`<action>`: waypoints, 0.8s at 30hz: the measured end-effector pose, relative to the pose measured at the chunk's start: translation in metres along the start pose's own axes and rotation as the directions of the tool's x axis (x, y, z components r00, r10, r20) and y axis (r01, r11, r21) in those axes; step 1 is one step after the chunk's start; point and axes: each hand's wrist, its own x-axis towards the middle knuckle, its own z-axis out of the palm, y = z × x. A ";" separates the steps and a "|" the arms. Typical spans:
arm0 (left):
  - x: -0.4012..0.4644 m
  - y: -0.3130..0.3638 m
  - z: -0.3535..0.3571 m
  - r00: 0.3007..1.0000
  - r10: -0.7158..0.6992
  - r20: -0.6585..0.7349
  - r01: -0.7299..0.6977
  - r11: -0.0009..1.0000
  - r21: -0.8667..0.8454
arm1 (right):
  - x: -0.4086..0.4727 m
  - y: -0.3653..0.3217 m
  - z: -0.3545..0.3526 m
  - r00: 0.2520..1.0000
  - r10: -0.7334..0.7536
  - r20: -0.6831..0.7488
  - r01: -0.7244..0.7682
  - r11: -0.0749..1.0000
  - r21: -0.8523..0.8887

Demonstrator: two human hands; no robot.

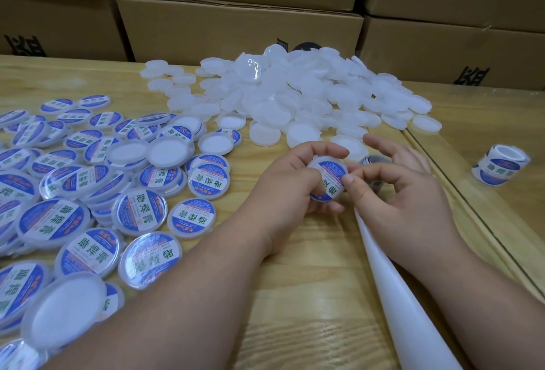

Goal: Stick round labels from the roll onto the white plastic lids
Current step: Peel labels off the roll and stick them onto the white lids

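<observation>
At nine o'clock on the wooden surface [309, 296] lies a spread of labelled lids [88, 192], a few of them flipped white side up. The left hand [283, 192] curls its fingers and thumb round one white lid [326, 179] held just above the surface at centre. A blue round label [331, 178] already covers most of that lid. The right hand [404, 195] pinches or presses at the label's three o'clock edge with thumb and forefinger, its other fingers spread loosely. This looks like the smoothing-down step for this lid; next the label edge would need pressing flat all round, then the lid goes to the nine o'clock spread and a bare one is taken. At twelve o'clock sits the heap of blank lids [295, 95], with stacked cardboard boxes [236, 24] behind it, all closed so their contents cannot be told. A strip of white backing paper [392, 296] trails from under the right hand toward six o'clock; the roll feeding it is mostly hidden behind the fingers. At three o'clock, well apart, stands a spare label roll [500, 167].
</observation>
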 end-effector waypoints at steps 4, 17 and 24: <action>-0.001 -0.003 0.000 0.999 0.039 0.030 -0.041 0.996 0.082 | 0.000 0.001 0.001 1.000 -0.013 -0.018 0.013 1.000 -0.015; -0.002 0.006 0.001 0.959 0.078 -0.272 -0.044 0.991 0.129 | 0.003 0.010 -0.001 0.983 0.036 -0.179 -0.025 0.998 0.063; 0.003 0.005 -0.001 0.923 0.084 -0.375 -0.094 0.996 -0.009 | 0.003 0.005 -0.002 0.979 0.073 -0.190 -0.051 0.992 0.114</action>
